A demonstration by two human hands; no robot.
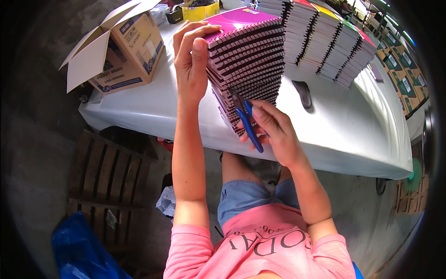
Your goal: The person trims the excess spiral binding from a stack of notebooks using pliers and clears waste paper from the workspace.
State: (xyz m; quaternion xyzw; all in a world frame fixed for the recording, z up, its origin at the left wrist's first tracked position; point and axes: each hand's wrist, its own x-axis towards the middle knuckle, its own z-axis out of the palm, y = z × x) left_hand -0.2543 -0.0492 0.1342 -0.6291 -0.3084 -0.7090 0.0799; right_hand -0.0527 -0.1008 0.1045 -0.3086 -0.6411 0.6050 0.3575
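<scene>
A tall stack of spiral-bound notebooks (251,60) with a magenta cover on top stands at the table's front edge, its bindings facing me. My left hand (193,58) grips the upper left corner of this stack, fingers bent over the cover and thumb against the side. In my right hand (274,128) is a pair of wire cutters (250,128) with blue handles. The cutters' dark jaws point up and touch or nearly touch the bindings low in the stack; I cannot tell whether they are on a wire.
More stacks of spiral notebooks (325,44) stand at the back right. A dark, elongated object (303,94) lies on the white table (344,135). An open cardboard box (132,53) sits at the left, near a yellow container (200,10). Wooden pallets (104,169) lie on the floor.
</scene>
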